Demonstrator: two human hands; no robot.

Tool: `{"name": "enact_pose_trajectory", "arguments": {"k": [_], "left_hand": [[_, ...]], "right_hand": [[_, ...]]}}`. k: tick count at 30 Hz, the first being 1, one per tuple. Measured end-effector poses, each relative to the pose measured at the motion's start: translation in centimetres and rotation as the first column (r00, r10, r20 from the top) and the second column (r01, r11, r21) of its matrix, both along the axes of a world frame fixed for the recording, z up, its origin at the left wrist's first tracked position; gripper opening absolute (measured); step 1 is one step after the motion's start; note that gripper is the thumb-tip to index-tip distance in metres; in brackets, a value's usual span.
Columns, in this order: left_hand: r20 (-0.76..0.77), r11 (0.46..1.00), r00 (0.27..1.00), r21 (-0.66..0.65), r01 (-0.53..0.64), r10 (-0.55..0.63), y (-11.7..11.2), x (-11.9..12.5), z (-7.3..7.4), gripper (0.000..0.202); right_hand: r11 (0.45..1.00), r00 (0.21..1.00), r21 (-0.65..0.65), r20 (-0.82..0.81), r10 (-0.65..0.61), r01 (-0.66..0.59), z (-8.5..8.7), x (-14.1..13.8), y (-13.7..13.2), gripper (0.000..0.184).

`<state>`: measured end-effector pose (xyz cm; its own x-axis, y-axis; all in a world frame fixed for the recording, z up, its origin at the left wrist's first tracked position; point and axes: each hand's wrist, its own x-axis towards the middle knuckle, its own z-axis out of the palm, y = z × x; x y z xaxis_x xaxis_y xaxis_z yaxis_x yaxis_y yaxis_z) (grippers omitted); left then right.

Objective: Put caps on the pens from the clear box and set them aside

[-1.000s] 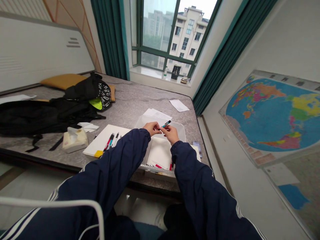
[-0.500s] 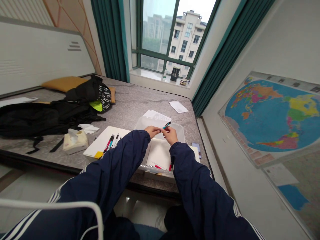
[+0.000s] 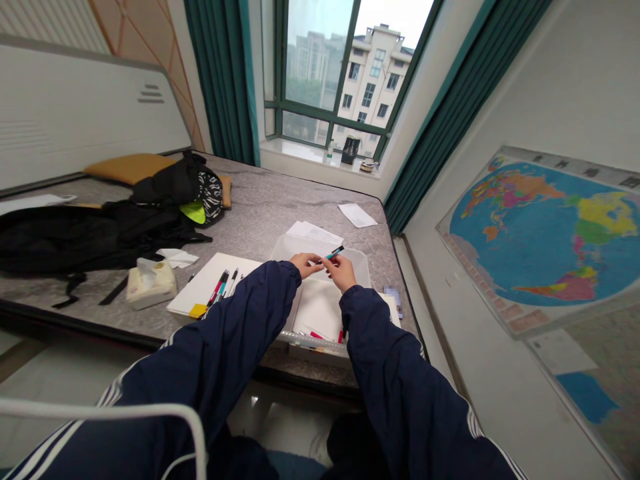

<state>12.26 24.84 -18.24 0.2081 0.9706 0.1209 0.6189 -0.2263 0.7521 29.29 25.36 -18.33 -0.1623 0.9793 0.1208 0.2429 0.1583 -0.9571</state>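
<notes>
A blue pen with a black end (image 3: 335, 253) is held over a translucent plastic bin (image 3: 360, 261), slanting up to the right. My right hand (image 3: 342, 272) pinches it near its lower part. My left hand (image 3: 306, 264) has its fingers closed at the pen's lower end, which is hidden by the fingers. Under my hands, a white pad or sheet (image 3: 317, 305) lies in the bin, with a few red and white pens (image 3: 316, 335) along the near wall. To the left, several pens (image 3: 220, 285) rest on a white board or book (image 3: 200, 283).
A tissue pack (image 3: 151, 283) and a black backpack (image 3: 90, 233) lie on the grey surface at left. Papers (image 3: 315, 232) sit behind the bin, another sheet (image 3: 357, 215) farther right. A world map (image 3: 545, 227) hangs on the right wall. A white tube (image 3: 125, 411) crosses the lower left.
Both hands stay over the bin with the blue pen between them. The pen has shifted very slightly; nothing else visibly differs.
</notes>
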Motion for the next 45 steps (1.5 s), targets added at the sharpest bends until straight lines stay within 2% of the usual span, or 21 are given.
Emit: {"name": "enact_pose_trajectory", "arguments": {"k": [4, 10, 13, 17, 22, 25, 28, 32, 36, 38, 42, 45], "left_hand": [[0.024, 0.997, 0.997, -0.039, 0.074, -0.073, 0.1, 0.2, -0.2, 0.039], [0.034, 0.999, 0.999, 0.050, 0.006, -0.008, 0.5, -0.2, 0.0, 0.027], [0.004, 0.997, 0.999, 0.075, -0.035, 0.035, 0.4, -0.5, 0.4, 0.033], [-0.036, 0.998, 0.998, 0.027, -0.054, 0.055, 0.0, -0.3, 0.6, 0.048], [-0.088, 1.000, 0.996, -0.012, -0.029, 0.028, -0.1, 0.3, -0.1, 0.036], [-0.056, 1.000, 0.998, 0.001, 0.008, -0.008, 0.2, 0.2, -0.3, 0.031], [-0.023, 1.000, 1.000, -0.002, -0.013, 0.013, 0.4, -0.2, -0.1, 0.025], [-0.016, 0.998, 0.998, 0.005, -0.060, 0.060, 0.2, -0.6, 0.6, 0.030], [-0.084, 0.996, 0.992, 0.030, -0.088, 0.091, -0.1, -0.7, 0.9, 0.037], [-0.107, 0.998, 0.992, 0.013, -0.063, 0.064, -0.2, -0.6, 0.9, 0.037], [-0.114, 1.000, 0.993, -0.006, 0.007, -0.007, -0.2, -0.4, 0.6, 0.023], [-0.050, 0.996, 0.995, 0.023, -0.086, 0.087, -0.1, -0.5, 0.8, 0.021]], "right_hand": [[1.000, 1.000, -0.002, 0.006, -0.008, 0.008, -0.2, 0.0, 0.2, 0.036], [1.000, 1.000, -0.032, -0.014, -0.002, 0.001, 0.1, -0.1, -0.1, 0.034], [0.999, 1.000, -0.042, -0.023, 0.013, -0.014, 0.1, -0.2, -0.2, 0.033], [0.998, 0.998, -0.049, -0.046, 0.038, -0.040, 0.0, -0.2, -0.2, 0.031], [0.998, 0.997, -0.047, -0.060, 0.041, -0.044, -0.3, -0.1, 0.0, 0.031], [0.998, 0.998, -0.052, -0.055, 0.044, -0.046, -0.5, -0.1, 0.2, 0.030], [0.998, 0.998, -0.048, -0.044, 0.043, -0.045, -0.5, -0.1, 0.2, 0.029], [0.997, 0.998, -0.045, -0.027, 0.056, -0.057, -0.2, -0.2, -0.1, 0.031], [0.994, 0.994, -0.044, -0.027, 0.103, -0.104, 0.3, -0.2, -0.5, 0.034], [0.993, 0.993, -0.040, -0.025, 0.114, -0.115, 0.4, -0.3, -0.6, 0.036], [0.994, 0.995, -0.042, -0.010, 0.096, -0.096, 0.4, -0.2, -0.7, 0.039], [0.998, 0.995, -0.051, 0.089, 0.048, -0.043, 0.5, 0.0, -1.1, 0.036]]}}
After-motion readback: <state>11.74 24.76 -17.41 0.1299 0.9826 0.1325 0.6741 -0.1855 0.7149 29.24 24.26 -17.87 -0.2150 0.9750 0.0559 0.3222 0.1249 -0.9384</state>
